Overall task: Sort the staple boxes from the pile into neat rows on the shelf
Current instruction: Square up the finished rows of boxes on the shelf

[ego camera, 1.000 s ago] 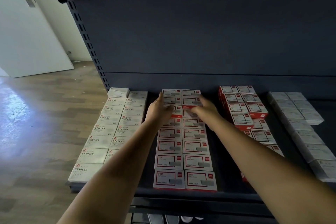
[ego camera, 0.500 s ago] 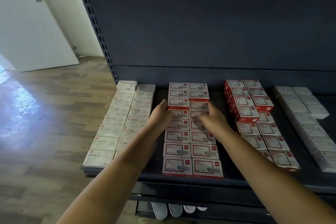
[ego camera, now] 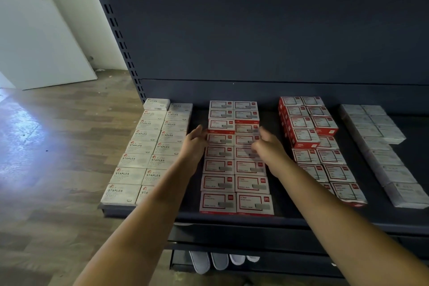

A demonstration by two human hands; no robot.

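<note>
Red-white boxes (ego camera: 234,160) in double row between hands, on shelf (ego camera: 290,219). Left hand (ego camera: 193,146) flat, fingers straight, against row's left flank; right hand (ego camera: 267,146) loosely curled over right column, gripping nothing that shows. Risk: uneven squeeze could buckle columns or tip raised boxes just beyond fingertips. Bare gaps outside each hand before white boxes (ego camera: 148,153) and red stack (ego camera: 306,130), room for sideways nudges. Front boxes close to shelf lip; pulling back could drop them.
</note>
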